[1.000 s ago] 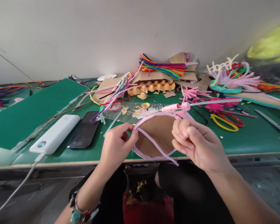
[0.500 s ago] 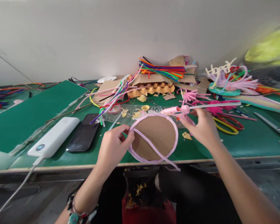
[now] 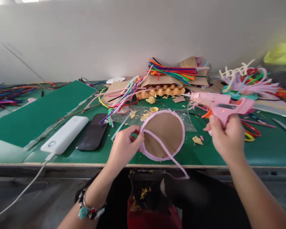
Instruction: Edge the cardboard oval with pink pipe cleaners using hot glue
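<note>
My left hand [image 3: 128, 143] pinches the left edge of a round cardboard disc [image 3: 168, 136], where a lilac pipe cleaner [image 3: 163, 146] meets the rim. Lilac trim runs round the disc's edge, and the pipe cleaner's free end crosses the disc and hangs past the table's front edge. On the right, my right hand [image 3: 227, 138] is closed round the grip of a pink hot glue gun [image 3: 221, 103]. Raised above the table, the gun points its nozzle to the left, clear of the disc.
A white power bank [image 3: 65, 135] with a cable and a black phone [image 3: 92, 132] lie at left. Behind the disc are an egg carton [image 3: 160, 91], yellow scraps and bundled pipe cleaners [image 3: 173, 71]. A green board [image 3: 43, 111] leans far left; pipe-cleaner crafts [image 3: 248, 79] sit at right.
My right hand has lifted the glue gun and turned it, moving it right and away from the disc. My left hand keeps its pinch on the disc's edge; the whole view has shifted slightly.
</note>
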`<state>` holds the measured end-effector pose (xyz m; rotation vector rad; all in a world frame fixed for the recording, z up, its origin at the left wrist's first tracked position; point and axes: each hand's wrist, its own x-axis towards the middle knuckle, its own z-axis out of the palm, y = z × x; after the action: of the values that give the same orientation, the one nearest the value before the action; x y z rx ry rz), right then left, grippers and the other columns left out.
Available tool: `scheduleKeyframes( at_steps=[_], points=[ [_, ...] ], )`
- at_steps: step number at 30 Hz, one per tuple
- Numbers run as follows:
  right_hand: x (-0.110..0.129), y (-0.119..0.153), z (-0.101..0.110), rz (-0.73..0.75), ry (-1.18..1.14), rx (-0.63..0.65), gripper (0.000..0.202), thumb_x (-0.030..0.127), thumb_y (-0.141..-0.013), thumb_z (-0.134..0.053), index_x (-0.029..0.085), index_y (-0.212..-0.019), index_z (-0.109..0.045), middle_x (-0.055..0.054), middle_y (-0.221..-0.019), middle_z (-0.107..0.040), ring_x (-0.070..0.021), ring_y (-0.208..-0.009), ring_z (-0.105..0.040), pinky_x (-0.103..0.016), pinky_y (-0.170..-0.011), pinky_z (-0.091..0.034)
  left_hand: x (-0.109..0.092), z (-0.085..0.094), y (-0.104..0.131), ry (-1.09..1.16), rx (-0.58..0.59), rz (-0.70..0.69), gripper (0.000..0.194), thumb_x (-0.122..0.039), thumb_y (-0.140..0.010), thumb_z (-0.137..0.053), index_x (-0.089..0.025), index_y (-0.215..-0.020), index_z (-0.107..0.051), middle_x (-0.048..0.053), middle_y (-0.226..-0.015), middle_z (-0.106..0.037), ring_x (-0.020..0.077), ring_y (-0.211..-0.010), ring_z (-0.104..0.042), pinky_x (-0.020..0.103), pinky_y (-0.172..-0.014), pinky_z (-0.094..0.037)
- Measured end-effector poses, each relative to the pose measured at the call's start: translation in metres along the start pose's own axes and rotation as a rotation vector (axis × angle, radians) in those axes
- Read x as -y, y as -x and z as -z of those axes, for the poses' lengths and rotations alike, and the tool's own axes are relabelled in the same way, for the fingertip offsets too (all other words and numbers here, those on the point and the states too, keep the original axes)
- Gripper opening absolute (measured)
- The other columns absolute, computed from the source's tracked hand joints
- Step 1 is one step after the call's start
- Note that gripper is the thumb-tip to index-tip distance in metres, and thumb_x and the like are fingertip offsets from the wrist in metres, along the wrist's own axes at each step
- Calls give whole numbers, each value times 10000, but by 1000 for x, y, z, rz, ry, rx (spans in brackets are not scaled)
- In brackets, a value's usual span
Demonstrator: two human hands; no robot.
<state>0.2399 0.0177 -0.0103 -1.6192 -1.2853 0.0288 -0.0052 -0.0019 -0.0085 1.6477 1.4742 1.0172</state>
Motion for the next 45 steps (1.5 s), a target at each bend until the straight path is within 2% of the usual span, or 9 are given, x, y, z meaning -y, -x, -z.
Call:
scheduleKeyframes(
  at_steps=[2, 4, 7, 12, 17, 27, 34, 41, 45],
  points=[
    [9, 11, 3, 60, -19, 24, 302, 464, -630, -609, 229, -656, -421, 25, -491, -517, -145, -428, -494, -277, -442, -385, -1, -2, 0, 5, -7, -2, 99, -231, -720, -464, -180, -671, -533, -70, -440, -512, 93, -371, -541, 164, -407, -385],
    [15, 22, 3, 184, -5, 81, 360, 486, -598, -653, 234, -590, -396, 47, -435, -472, -118, -375, -442, -269, -418, -366, -2, -4, 1, -18, -1, -5, 96, -214, -722, -460, -181, -670, -533, -70, -423, -518, 94, -372, -545, 163, -409, -386],
    [17, 31, -1, 349, 56, 115, 398, 494, -622, -645, 240, -539, -351, 53, -397, -434, -105, -354, -411, -266, -406, -350, -2, -5, 1, -65, -16, -27, 92, -203, -725, -461, -184, -669, -532, -74, -405, -520, 91, -364, -538, 165, -413, -381],
    [27, 33, -5, 493, 122, 102, 407, 402, -651, -627, 248, -522, -273, 41, -398, -419, -90, -340, -376, -250, -361, -292, -3, -6, 2, -141, -45, -68, 87, -201, -725, -461, -185, -663, -519, -69, -431, -535, 91, -376, -537, 177, -439, -383],
    [34, 33, -7, 498, 148, 131, 368, 357, -661, -578, 252, -530, -251, 42, -395, -394, -87, -341, -346, -244, -358, -272, -3, -6, 2, -194, -65, -112, 79, -193, -715, -469, -183, -677, -537, -86, -404, -483, 83, -360, -504, 177, -439, -363],
    [30, 35, -8, 538, 201, 122, 243, 268, -693, -502, 248, -554, -303, -4, -476, -520, -120, -401, -456, -246, -397, -344, -4, -6, 3, -239, -94, -131, 71, -170, -707, -484, -184, -670, -543, -94, -397, -461, 72, -340, -462, 174, -432, -344],
    [31, 34, -7, 489, 173, 124, 244, 270, -687, -488, 255, -552, -286, 15, -439, -470, -112, -376, -414, -251, -390, -331, -4, -6, 2, -230, -92, -134, 75, -178, -709, -478, -184, -675, -545, -90, -404, -467, 71, -344, -460, 177, -432, -349],
    [29, 31, -7, 550, 189, 89, 244, 237, -701, -470, 255, -568, -266, 16, -437, -463, -107, -368, -412, -249, -385, -314, -3, -6, 2, -228, -88, -124, 69, -188, -707, -476, -183, -676, -537, -86, -412, -473, 68, -352, -458, 176, -431, -346],
    [30, 30, -6, 531, 207, 79, 234, 236, -697, -476, 255, -577, -276, 21, -434, -440, -111, -368, -405, -255, -380, -301, -3, -6, 2, -227, -85, -121, 68, -197, -710, -475, -183, -674, -531, -84, -411, -471, 68, -358, -464, 174, -432, -344]
  ],
)
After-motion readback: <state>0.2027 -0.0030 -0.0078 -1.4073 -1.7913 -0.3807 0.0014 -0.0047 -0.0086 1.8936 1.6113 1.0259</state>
